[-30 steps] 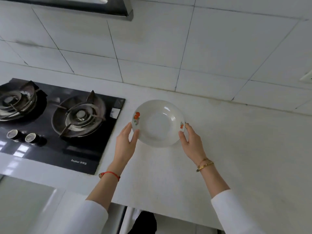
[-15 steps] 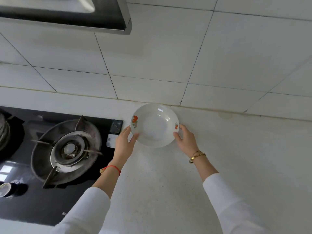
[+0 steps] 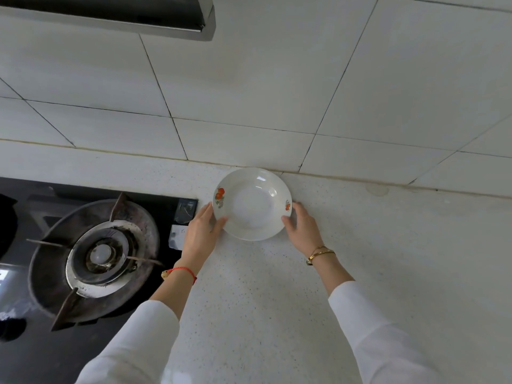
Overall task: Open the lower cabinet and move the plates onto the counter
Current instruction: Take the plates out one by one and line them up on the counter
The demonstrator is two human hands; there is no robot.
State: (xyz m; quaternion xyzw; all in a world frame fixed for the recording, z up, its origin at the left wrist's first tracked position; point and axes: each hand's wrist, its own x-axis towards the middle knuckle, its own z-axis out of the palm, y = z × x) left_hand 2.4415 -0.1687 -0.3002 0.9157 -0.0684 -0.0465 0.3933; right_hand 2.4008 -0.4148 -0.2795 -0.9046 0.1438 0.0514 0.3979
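The fingers (image 3: pixel 219 220) of the left hand (image 3: pixel 201 234) are curled against the left rim of a white plate (image 3: pixel 252 203), and the fingers (image 3: pixel 288 220) of the right hand (image 3: pixel 303 231) are pressed to its right rim, so the plate is held between both hands, just above the middle of the frame. The plate is shallow, with small orange fruit prints on its left and right edges. It is seen low over the speckled white table (image 3: pixel 277 300), near the seam where the table meets the tiled wall (image 3: pixel 249 92); whether its base already rests on the surface cannot be told. A red cord is worn on the left wrist and a gold bracelet on the right, and white sleeves are seen at the bottom of the frame. A black gas hob (image 3: pixel 91 256) with a round burner fills the lower left, just beside the left hand, and the edge of an extractor hood (image 3: pixel 110 15) is seen at the upper left. The lower cabinet is not in view. This one plate is judged to be nearly placed, with only the release left; no other plate is seen on the table, and whether more remain in the cabinet cannot be told.
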